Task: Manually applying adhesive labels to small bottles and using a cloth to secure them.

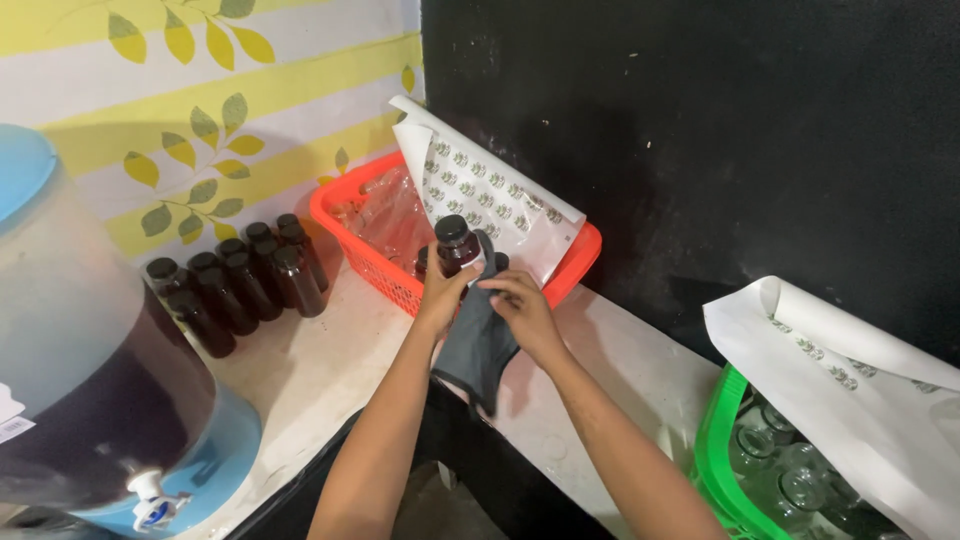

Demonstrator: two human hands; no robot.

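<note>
At the counter's middle, just near of the orange basket, my left hand has its grip clamped around a dark capped bottle, held upright. My right hand pinches a grey cloth against that bottle. Far left, more dark bottles stand grouped beside a blue dispenser.

On the counter, a dispenser stands far left, a cluster of capped bottles right of it, a basket behind the hands, another basket far right.
</note>
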